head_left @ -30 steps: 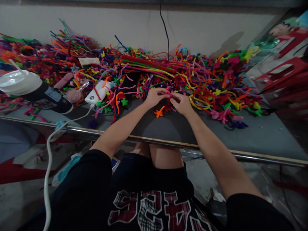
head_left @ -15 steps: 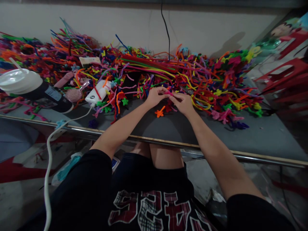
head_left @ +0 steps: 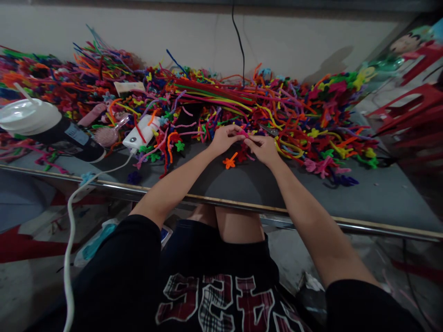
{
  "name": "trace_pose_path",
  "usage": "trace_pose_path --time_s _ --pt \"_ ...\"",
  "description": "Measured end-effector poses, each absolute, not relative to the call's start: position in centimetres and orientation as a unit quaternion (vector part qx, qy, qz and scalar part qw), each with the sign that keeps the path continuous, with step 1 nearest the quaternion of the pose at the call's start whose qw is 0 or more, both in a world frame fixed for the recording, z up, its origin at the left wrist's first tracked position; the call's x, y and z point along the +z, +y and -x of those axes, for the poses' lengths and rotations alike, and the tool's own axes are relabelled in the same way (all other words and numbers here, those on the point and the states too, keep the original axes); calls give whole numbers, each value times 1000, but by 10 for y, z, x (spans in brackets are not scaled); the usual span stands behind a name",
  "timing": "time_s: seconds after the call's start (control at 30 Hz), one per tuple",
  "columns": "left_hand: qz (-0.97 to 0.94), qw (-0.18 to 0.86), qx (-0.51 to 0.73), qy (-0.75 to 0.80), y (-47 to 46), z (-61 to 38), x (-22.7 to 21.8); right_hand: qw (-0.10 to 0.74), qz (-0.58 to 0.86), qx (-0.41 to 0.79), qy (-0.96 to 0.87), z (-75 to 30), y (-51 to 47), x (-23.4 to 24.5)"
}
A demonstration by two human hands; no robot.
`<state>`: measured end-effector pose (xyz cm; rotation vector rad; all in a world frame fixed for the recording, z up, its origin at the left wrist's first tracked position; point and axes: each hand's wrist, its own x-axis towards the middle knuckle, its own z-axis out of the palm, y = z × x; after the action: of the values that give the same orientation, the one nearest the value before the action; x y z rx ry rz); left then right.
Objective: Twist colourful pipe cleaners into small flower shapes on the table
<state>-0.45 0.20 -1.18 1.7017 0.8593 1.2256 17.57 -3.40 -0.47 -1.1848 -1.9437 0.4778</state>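
Note:
My left hand (head_left: pixel 223 139) and my right hand (head_left: pixel 263 148) meet over the dark table (head_left: pixel 242 182), fingertips pinched together on a short pink pipe cleaner (head_left: pixel 244 134) held between them. Just below the hands lies an orange flower shape (head_left: pixel 229 161) made of pipe cleaner. Behind the hands spreads a big heap of coloured pipe cleaners (head_left: pixel 214 103), some straight, some bent into flowers.
A white power bank (head_left: pixel 141 132) with a white cable (head_left: pixel 69 221) lies at the left, beside a pink hairbrush (head_left: pixel 107 135) and a lidded cup (head_left: pixel 38 122). Red plastic stools (head_left: pixel 415 110) stand at the right. A black cable (head_left: pixel 238 41) hangs down the wall.
The hands stay in place; only the fingers shift slightly on the pink pipe cleaner.

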Motion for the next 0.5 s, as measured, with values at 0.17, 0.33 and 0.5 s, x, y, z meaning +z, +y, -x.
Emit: trace_pose_path --time_s 0.17,0.33,0.5 --pt "-676 435 496 328 1 4 -10 404 472 196 -759 -175 -37 -1" --pt "-668 448 486 342 -1 5 -7 417 467 207 -752 -174 -37 -1" --pt "-663 454 488 342 -4 5 -4 416 470 204 -751 -174 -37 -2"
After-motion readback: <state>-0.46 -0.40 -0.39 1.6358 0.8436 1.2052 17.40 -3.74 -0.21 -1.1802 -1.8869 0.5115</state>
